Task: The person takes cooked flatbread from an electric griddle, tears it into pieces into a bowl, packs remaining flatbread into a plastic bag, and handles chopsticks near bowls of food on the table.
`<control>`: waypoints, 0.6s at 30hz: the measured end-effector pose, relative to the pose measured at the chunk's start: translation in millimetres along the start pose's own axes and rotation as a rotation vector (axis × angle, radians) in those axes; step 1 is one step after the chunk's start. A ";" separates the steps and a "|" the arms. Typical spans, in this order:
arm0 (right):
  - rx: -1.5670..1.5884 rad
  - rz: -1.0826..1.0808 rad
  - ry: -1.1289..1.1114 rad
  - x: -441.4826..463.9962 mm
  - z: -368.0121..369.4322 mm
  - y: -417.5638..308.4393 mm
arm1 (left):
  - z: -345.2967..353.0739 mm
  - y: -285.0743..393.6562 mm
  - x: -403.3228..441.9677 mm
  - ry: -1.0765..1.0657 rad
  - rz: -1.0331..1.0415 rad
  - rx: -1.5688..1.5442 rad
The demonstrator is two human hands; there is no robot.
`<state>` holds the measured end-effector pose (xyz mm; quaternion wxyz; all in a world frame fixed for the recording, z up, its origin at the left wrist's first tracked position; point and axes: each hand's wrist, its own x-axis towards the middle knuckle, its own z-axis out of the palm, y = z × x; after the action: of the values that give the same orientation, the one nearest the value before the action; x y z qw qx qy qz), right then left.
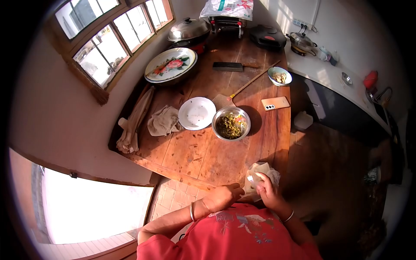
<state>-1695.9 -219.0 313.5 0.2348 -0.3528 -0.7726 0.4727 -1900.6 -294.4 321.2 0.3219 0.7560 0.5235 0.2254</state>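
Observation:
A crumpled, translucent plastic bag (251,185) hangs at the table's front edge, close to my red shirt. My right hand (271,194) grips it from the right, with the index finger and thumb around part of it. At the bag's left side is my left hand (222,197), its fingers curled in; what they pinch, if anything, is hidden. Beyond the bag, a steel bowl (231,125) holds a chopped yellow-green mix. Beside that stands a white enamel bowl (196,113) with small dark specks inside.
A cloth (164,121), fly swatter (251,82), phone (275,103), cleaver (229,66) and small bowl of pale pieces (279,78) lie on the wooden table (173,154). Behind are a floral tray (171,65), lidded pan (188,31) and black electric griddle (267,38).

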 end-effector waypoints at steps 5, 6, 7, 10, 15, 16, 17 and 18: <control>-0.048 -0.229 -0.222 10.1 14.3 3.0 | -18.7 20.8 28.1 0.040 0.243 -0.103; -0.048 -0.230 -0.222 8.0 14.8 6.2 | -18.8 20.8 31.5 0.041 0.243 -0.102; 0.044 -0.106 -0.256 5.9 16.3 11.1 | -18.2 19.8 34.7 -0.003 0.219 -0.105; 0.132 0.028 -0.324 4.3 9.4 9.1 | -12.4 16.5 40.5 -0.007 0.207 -0.153; 0.122 -0.048 -0.398 0.6 6.0 20.5 | 2.6 3.1 49.7 0.044 0.225 -0.319; 0.213 0.062 -0.359 -2.6 2.4 15.4 | 5.2 2.0 49.2 -0.065 0.034 -0.576; 0.302 0.173 -0.319 -4.4 -0.7 8.8 | 9.2 0.8 48.4 -0.176 -0.161 -0.831; 0.302 0.171 -0.321 -4.2 -4.5 7.2 | 17.3 -2.5 48.2 -0.174 -0.162 -0.830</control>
<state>-1687.8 -217.5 309.0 0.1184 -0.2981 -0.6878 0.6512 -1873.6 -253.0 307.7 0.6580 0.5353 0.4170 0.3264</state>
